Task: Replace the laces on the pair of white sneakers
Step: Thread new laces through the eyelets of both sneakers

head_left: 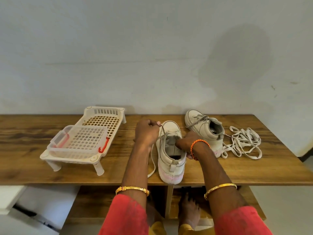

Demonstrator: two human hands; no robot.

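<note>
A white sneaker [170,160] stands on the wooden table [237,170] right in front of me, toe pointing away. My left hand [146,133] is closed on its lace [160,133], holding it up and to the left of the eyelets; the lace's loose end [153,163] trails down beside the shoe. My right hand [188,143] grips the sneaker's right side at the collar. The second white sneaker [205,129], still laced, sits behind and to the right. A loose pile of white laces [243,143] lies right of it.
A white slotted plastic rack [101,122] stands at the left with a clear lidded container [79,143] with red clips on it. The wall runs along the table's back edge. Under the table, my bare foot [188,211] rests on a lower shelf.
</note>
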